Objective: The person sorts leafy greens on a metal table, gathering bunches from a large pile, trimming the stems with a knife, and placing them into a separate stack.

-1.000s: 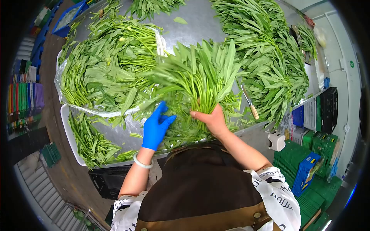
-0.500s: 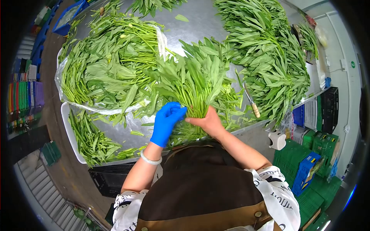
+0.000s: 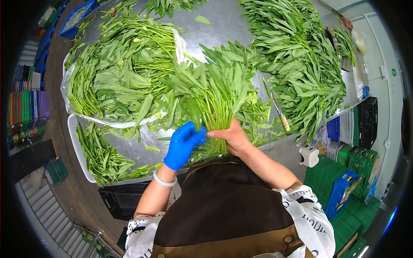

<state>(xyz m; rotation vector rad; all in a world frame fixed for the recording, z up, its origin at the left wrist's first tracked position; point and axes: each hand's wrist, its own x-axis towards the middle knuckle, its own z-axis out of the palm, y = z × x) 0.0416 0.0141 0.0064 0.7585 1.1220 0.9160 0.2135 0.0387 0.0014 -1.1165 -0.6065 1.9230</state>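
My bare right hand (image 3: 234, 136) is wrapped round the stems of an upright, fanned-out bunch of water spinach (image 3: 220, 101). Just left of it, my left hand (image 3: 183, 146), in a blue glove, is closed with thumb and fingers pinching a single water spinach leaf (image 3: 195, 114) at its lower end. Loose greens lie under and behind the bunch. To the left, a big heap of water spinach (image 3: 124, 77) rests on a clear plastic sheet. A knife (image 3: 280, 112) with a pale wooden handle lies right of my right hand.
Long rows of leafy bunches (image 3: 297, 64) cover the right side of the metal table (image 3: 219, 21). A white tray (image 3: 76, 144) with more greens sits at the left edge. Green crates (image 3: 327, 176) and a blue crate (image 3: 342, 193) stand on the floor at right.
My left hand has moved slightly down and left, with a leaf now showing in its fingers beside the bunch. My right hand keeps its hold, and the bunch's leaves have shifted a little.
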